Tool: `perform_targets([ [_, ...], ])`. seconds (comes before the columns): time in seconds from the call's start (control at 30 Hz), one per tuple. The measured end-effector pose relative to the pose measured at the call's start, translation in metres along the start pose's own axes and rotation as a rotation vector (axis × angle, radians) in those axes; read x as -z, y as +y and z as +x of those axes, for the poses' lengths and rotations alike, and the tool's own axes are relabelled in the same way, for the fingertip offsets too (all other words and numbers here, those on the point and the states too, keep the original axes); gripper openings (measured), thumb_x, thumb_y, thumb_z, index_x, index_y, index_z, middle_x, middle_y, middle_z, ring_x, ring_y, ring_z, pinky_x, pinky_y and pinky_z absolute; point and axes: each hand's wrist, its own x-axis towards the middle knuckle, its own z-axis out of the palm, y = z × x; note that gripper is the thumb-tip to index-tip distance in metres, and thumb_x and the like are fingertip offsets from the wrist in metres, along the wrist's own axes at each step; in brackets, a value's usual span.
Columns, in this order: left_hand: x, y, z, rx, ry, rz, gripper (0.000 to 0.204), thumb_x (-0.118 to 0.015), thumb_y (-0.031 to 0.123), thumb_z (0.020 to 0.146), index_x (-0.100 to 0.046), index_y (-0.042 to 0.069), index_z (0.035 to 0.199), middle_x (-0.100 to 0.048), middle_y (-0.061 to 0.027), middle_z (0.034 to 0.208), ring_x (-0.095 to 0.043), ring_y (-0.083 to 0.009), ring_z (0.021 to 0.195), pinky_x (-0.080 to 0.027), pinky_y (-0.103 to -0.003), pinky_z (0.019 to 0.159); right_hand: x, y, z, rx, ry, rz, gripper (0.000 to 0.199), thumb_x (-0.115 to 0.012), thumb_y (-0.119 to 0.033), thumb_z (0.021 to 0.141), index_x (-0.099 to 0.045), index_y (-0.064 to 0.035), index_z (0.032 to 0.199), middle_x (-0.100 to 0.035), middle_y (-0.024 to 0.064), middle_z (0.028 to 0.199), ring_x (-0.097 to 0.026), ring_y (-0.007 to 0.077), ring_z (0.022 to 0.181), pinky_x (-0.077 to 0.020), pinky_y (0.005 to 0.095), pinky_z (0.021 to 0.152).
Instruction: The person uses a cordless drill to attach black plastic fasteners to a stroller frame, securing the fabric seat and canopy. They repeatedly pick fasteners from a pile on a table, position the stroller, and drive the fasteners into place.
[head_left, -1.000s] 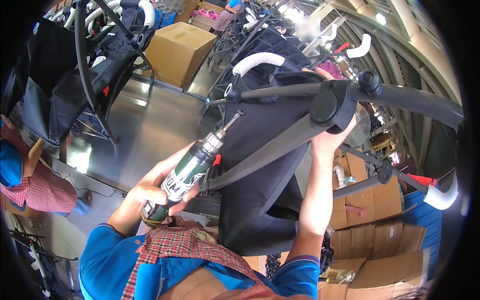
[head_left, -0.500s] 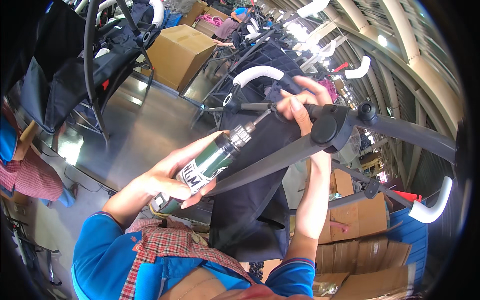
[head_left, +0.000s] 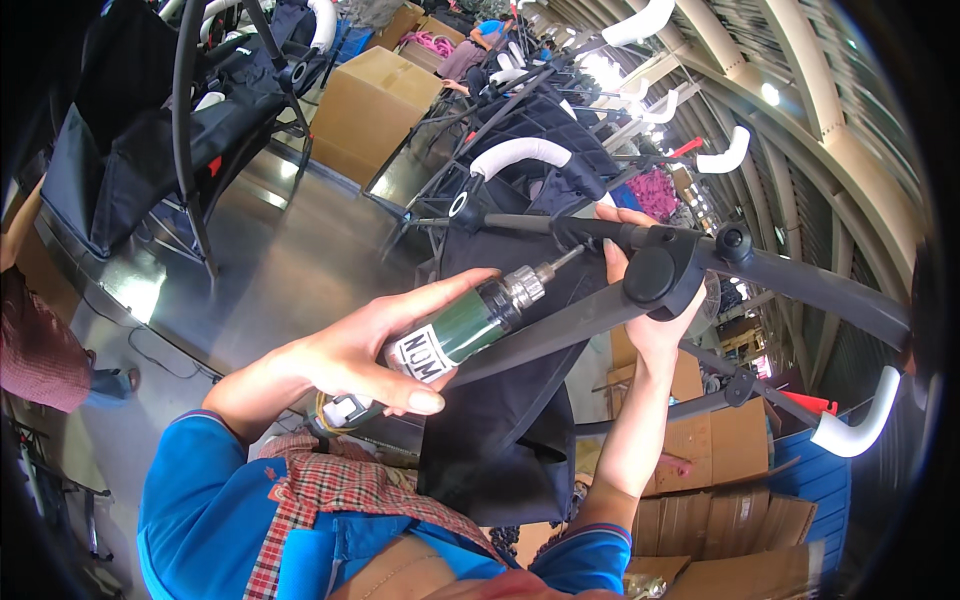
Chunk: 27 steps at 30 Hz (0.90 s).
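Note:
My left hand (head_left: 345,345) is closed around a green electric screwdriver (head_left: 468,325), tilted up to the right. The screwdriver's bit ends right at a dark tube of a stroller-like frame (head_left: 565,330); whether it sits in a screw is too small to tell. My right hand (head_left: 655,335) grips that upper tube beside a round black joint (head_left: 652,275), thumb in front and fingers partly hidden behind. The joint also covers part of the palm. Black fabric (head_left: 490,450) hangs below the frame.
A large cardboard box (head_left: 370,110) stands on the floor beyond. Another black-fabric frame (head_left: 170,150) is at the left, near a person in a checked garment (head_left: 45,345). White curved handles (head_left: 860,420) stick out at the right, above flattened cartons (head_left: 720,520).
The screwdriver has shifted right, and its bit has moved along the tube toward the joint. My right hand's raised fingers have come down around the tube. The person at left has moved.

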Motion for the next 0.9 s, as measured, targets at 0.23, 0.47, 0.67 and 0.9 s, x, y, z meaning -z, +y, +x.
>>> perform_targets([
  [0.23,-0.01,0.0,0.01,0.007,-0.002,0.057,0.11,-0.082,0.012,0.07,-0.01,0.003,0.153,-0.057,-0.0052,0.095,-0.056,-0.0112,0.078,-0.047,-0.026,0.07,0.002,0.009,-0.008,0.001,-0.018,0.017,0.03,-0.059,0.009,0.084,-0.057,0.0102,0.114,-0.066,0.0215,0.11,-0.065,0.0274,0.105,-0.0509,0.0369,0.092],
  [0.47,-0.017,-0.003,0.011,-0.088,0.03,0.231,0.109,-0.081,0.015,0.071,-0.01,0.001,0.152,-0.057,-0.0046,0.093,-0.056,-0.0109,0.078,-0.046,-0.026,0.071,-0.001,0.013,-0.012,0.014,0.047,-0.008,0.032,-0.064,0.01,0.078,-0.061,0.0096,0.11,-0.068,0.0194,0.109,-0.068,0.0282,0.1,-0.0538,0.0344,0.087],
  [0.67,-0.027,0.001,0.01,-0.034,0.057,0.162,0.104,-0.078,0.009,0.074,-0.01,0.004,0.153,-0.058,-0.0053,0.087,-0.057,-0.0105,0.072,-0.047,-0.025,0.063,0.003,0.008,-0.012,0.075,-0.024,-0.107,0.031,-0.057,0.004,0.087,-0.054,0.0111,0.117,-0.067,0.0216,0.108,-0.066,0.0236,0.1,-0.0516,0.0329,0.089],
  [0.9,-0.043,0.008,0.012,0.074,0.027,-0.309,0.095,-0.067,0.002,0.08,-0.009,0.013,0.154,-0.057,-0.0129,0.083,-0.058,-0.0153,0.057,-0.048,-0.028,0.051,-0.002,0.003,-0.011,0.043,0.033,-0.068,0.031,-0.06,0.008,0.082,-0.059,0.0104,0.113,-0.067,0.0207,0.11,-0.066,0.0262,0.101,-0.0518,0.0349,0.09],
])
